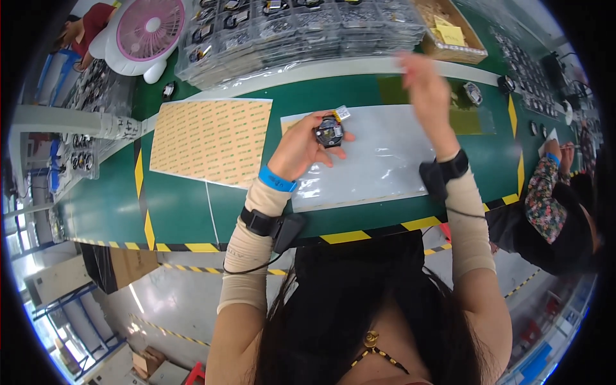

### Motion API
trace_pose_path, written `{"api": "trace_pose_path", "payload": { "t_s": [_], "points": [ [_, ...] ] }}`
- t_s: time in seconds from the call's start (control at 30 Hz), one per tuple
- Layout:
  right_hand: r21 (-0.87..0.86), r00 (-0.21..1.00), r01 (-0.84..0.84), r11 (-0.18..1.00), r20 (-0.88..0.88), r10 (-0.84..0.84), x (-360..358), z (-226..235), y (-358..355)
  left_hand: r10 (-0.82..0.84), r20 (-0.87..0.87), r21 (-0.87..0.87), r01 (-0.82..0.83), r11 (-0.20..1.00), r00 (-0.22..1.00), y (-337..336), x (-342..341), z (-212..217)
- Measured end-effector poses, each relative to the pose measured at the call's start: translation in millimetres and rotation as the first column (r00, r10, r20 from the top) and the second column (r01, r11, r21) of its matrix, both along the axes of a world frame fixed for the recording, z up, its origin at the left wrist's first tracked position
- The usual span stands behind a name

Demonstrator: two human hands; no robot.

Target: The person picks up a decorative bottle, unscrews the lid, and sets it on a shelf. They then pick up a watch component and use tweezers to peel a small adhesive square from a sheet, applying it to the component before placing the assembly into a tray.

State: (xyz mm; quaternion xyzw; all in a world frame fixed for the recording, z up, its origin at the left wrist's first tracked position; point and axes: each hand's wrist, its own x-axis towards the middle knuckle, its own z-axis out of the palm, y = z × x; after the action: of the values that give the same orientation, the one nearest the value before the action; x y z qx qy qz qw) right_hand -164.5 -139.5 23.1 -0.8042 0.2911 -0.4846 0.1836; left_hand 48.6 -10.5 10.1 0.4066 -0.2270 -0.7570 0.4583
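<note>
Your left hand [296, 149] pinches a small round black component [329, 133] over the clear plastic sheet [378, 160]; your right hand [425, 86], at two o'clock, is blurred, grip unclear.

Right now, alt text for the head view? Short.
Seen from above, a person's left hand holds a small round black part with a yellow tag over a clear plastic sheet on a green workbench, while the right hand is raised toward stacked clear trays of parts. A tan sheet lies left, near a pink fan.
</note>
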Motion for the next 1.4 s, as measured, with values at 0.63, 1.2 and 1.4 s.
{"api": "trace_pose_path", "payload": {
  "t_s": [0.63,1.2,1.4],
  "points": [
    [-0.394,0.937,-0.246,0.886,-0.329,0.114,41.9,-1.2,67.3,0.33,-0.035,-0.056,-0.332,0.942,0.943,2.4,-8.2,3.5],
    [-0.333,0.979,-0.097,0.938,-0.203,0.029,60.9,-9.7,77.6,0.437,-0.047,-0.247,-0.435,0.866,0.898,10.9,-17.3,6.0],
    [0.313,0.984,-0.167,0.935,0.114,0.138,65.6,-9.7,86.4,0.399,-0.066,-0.256,-0.403,0.879,0.914,9.3,-20.0,3.3]
  ]
}}
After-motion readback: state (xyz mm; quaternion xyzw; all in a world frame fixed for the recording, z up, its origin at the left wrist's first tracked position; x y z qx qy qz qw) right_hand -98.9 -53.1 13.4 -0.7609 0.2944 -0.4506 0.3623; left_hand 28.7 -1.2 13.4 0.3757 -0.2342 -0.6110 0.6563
